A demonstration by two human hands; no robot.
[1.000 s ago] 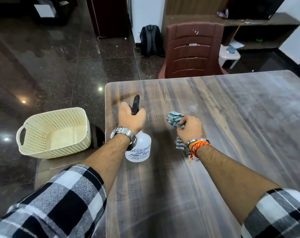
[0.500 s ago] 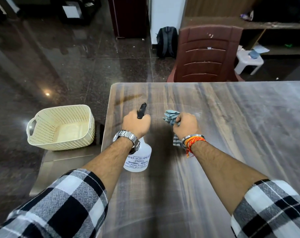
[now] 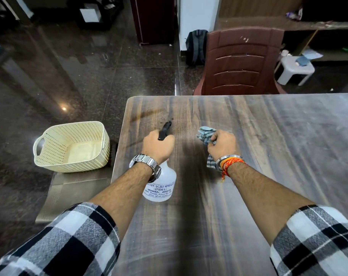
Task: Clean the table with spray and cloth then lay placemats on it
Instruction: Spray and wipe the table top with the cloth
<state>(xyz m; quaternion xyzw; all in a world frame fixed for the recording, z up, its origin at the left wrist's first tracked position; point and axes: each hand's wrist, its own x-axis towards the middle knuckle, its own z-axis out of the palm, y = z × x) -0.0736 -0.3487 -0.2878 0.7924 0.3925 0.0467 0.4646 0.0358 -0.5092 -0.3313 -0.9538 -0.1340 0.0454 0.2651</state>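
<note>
We hold the bottle point(image 3: 160, 184) in our left hand point(image 3: 158, 147), fingers closed around its black spray head, the nozzle pointing forward over the table point(image 3: 268, 156). Our right hand point(image 3: 222, 145) is closed on the cloth point(image 3: 206, 133), which is crumpled in the fist, one end coming out ahead of the knuckles and one end hanging under the wrist. Both hands are above the table, near each other, the cloth just to the right of the bottle.

What could go wrong, in our judgement: the nozzle is close to the table's left edge, so a spray aimed a little to the left may fall on the floor point(image 3: 79, 80) and make the polished tiles slippery. Also the cloth is so bunched that it may wipe only a narrow strip and leave streaks.

The table has a dark wood pattern with a pale dusty film to the right of our right hand. Some dark specks lie just ahead of the nozzle. To the left of our left hand a cream basket point(image 3: 69, 148) stands on something flat and woven; maybe these are the placemats, but we cannot tell. Beyond the hands is a brown chair point(image 3: 240, 62).
</note>
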